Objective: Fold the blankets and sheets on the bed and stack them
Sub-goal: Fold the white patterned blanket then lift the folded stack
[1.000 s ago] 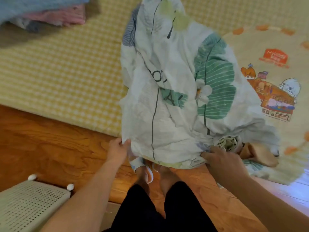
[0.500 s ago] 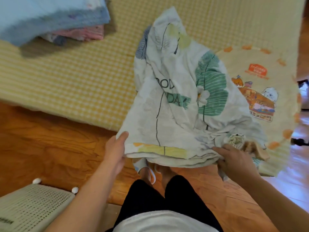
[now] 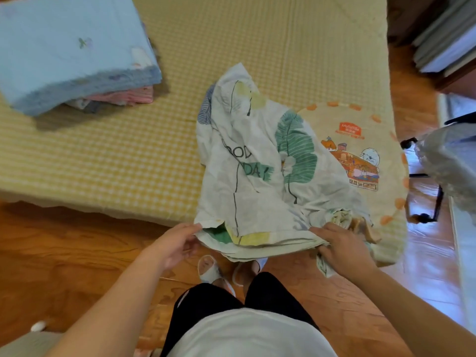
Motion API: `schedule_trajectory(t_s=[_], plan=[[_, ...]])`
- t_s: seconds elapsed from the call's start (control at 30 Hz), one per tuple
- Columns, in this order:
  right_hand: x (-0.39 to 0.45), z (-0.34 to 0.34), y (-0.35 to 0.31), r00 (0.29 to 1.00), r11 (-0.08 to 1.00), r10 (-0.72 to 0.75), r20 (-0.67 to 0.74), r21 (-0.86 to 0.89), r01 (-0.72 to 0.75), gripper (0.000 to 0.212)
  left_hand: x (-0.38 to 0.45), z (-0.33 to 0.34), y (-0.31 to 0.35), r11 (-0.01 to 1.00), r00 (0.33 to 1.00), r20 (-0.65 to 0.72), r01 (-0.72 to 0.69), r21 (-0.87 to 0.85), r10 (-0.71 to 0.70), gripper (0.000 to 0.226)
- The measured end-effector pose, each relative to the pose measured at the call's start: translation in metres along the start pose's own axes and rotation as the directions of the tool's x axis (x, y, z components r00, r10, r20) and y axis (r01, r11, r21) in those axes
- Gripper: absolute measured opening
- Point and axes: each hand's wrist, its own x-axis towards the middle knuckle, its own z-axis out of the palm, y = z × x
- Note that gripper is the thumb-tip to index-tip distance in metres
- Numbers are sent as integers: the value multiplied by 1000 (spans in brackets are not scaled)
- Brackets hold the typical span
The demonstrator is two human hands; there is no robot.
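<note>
White leafy sheet (image 3: 260, 176) lies away from both hands on the bed (image 3: 103, 155) (long way pointing far); left hand (image 3: 173, 244) pinches its near-left corner, right hand (image 3: 343, 249) grips its near-right edge.

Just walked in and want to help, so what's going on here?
A person stands at the bed folding a leaf-print sheet. The left hand pinches its near left corner; the right hand grips the near right edge. The sheet is still rumpled, partly over a cartoon blanket. A stack of folded blankets sits at the far left.
</note>
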Motion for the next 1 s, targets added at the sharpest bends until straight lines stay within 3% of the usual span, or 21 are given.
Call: schedule_trajectory(t_s=[0.17,0.27,0.4,0.5,0.63,0.73,0.87,1.0], plan=[[2,-9,-4,996,1000,20,-91,19,-18,48,34,15,-13,986,993,7,113,121,-114,38],[6,-14,-9,996,997,34,-87,66,-28,53,50,23,-23,989,990,-22,137,63,-136,39],[11,-21,-13,996,992,50,-77,121,-40,45,74,25,-32,978,977,65,204,-46,-201,48],[11,-29,-12,985,973,108,-137,218,-76,37,82,34,-45,974,980,93,188,-129,-177,45],[15,-42,-16,967,930,214,-141,333,-157,34,84,48,-69,964,965,206,201,-173,-164,61],[22,-49,-21,951,902,269,-153,386,-193,33,86,68,-77,915,949,293,216,-340,-115,58],[31,-54,-17,916,826,386,-114,484,-288,57,83,91,-79,854,949,314,180,-488,-20,59],[40,-56,-8,888,785,448,-107,523,-333,41,58,101,-70,787,944,328,178,-590,33,51]])
